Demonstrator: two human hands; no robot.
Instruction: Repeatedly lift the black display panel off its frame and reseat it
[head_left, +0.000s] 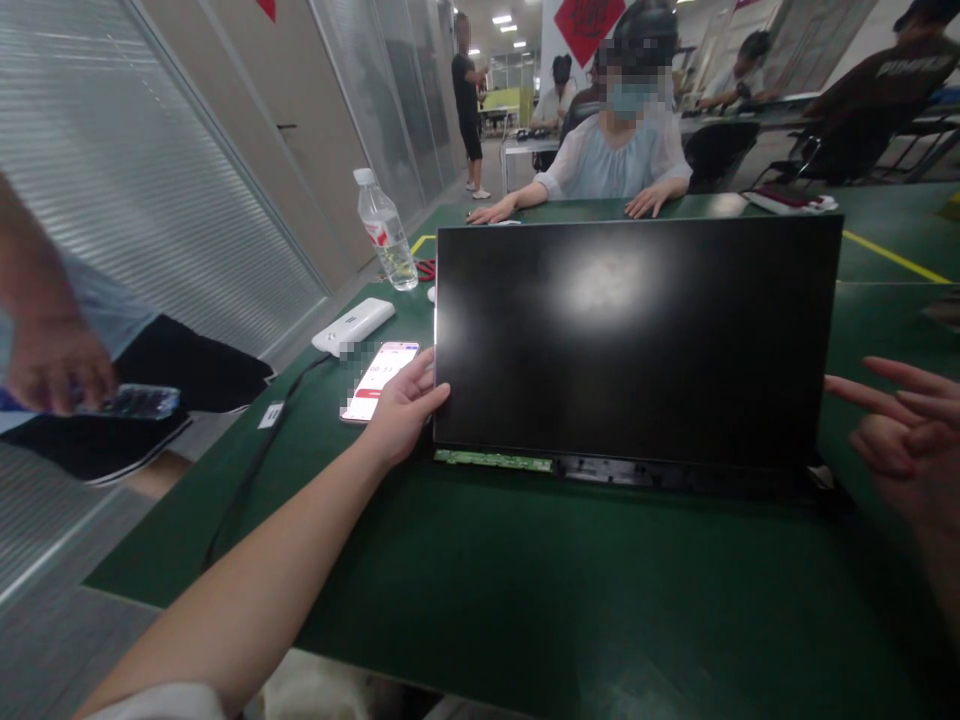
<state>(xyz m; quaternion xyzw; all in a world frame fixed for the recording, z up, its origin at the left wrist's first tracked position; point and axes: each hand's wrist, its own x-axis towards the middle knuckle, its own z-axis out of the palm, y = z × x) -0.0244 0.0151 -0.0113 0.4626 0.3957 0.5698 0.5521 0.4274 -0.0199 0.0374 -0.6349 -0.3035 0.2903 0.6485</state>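
A black LCD panel (630, 350) stands upright on the green table, its dark glossy face towards me and a bright reflection near its top. Along its bottom edge runs a green circuit board strip (495, 461). At the panel's left edge, my left hand (409, 400) grips it, thumb on the front and the other fingers partly hidden behind. My right hand (904, 430) is beside the right edge, with some fingers stretched out and others curled. One fingertip reaches the edge; whether it presses there I cannot tell.
Left of the panel lie a lit phone (382, 380) and a white power bank (354, 326) with a black cable (255, 480). A water bottle (388, 235) stands behind them. Across the table (525, 580) sits a masked person (622, 150); another person's hand (60, 365) holds a phone at left.
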